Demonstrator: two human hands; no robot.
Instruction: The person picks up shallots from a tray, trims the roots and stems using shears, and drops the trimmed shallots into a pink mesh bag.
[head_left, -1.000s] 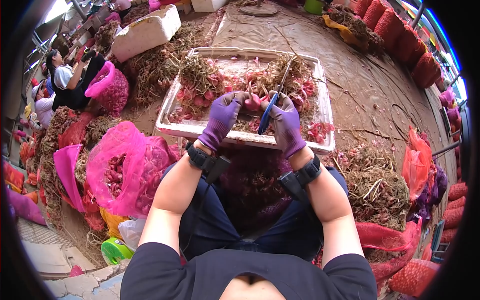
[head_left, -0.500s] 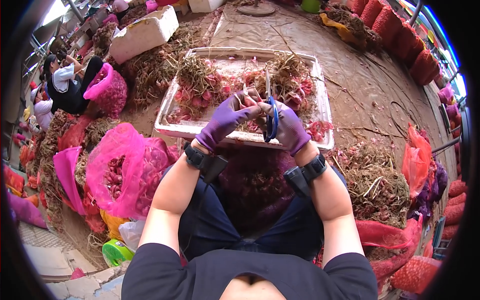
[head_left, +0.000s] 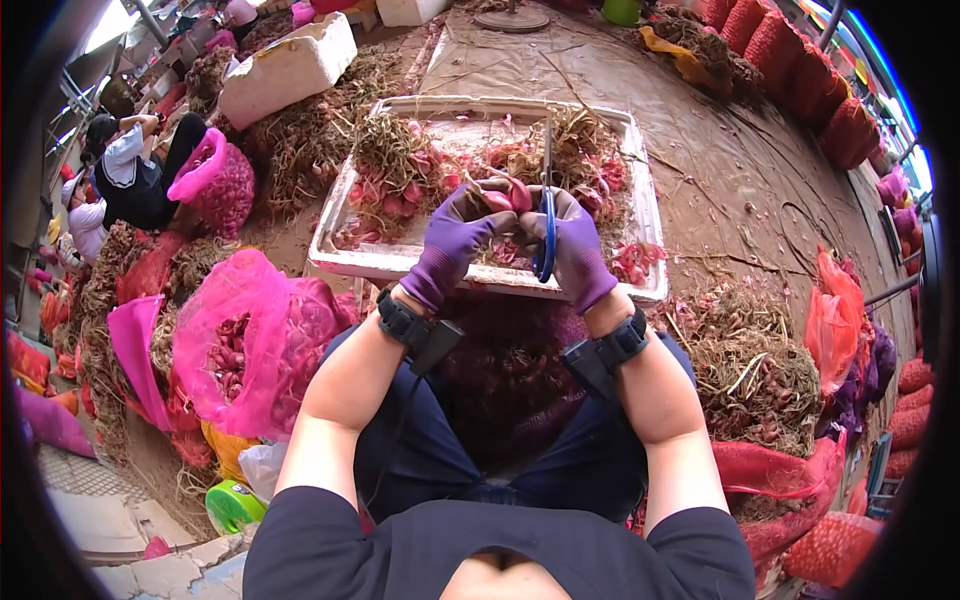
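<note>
Both hands wear purple gloves and meet over a white foam tray. My left hand is closed on a small cluster of pink shallots. Blue-handled scissors stay in my right hand, their blades pointing away from me; its fingertips also touch the shallots. Dried shallot stalks and bulbs are heaped at the tray's left. Another heap of dry stalks lies behind my right hand. Loose pink skins are scattered on the tray floor.
An open pink mesh bag of shallots stands at my left. Dry stalks with bulbs are piled at my right. A foam box sits at the far left, near a seated person. Full red sacks line the far right.
My hands have drawn slightly apart and turned, so the pink shallots between them show more clearly. The scissors have shifted a little to the right. The seated person's head and arm moved.
</note>
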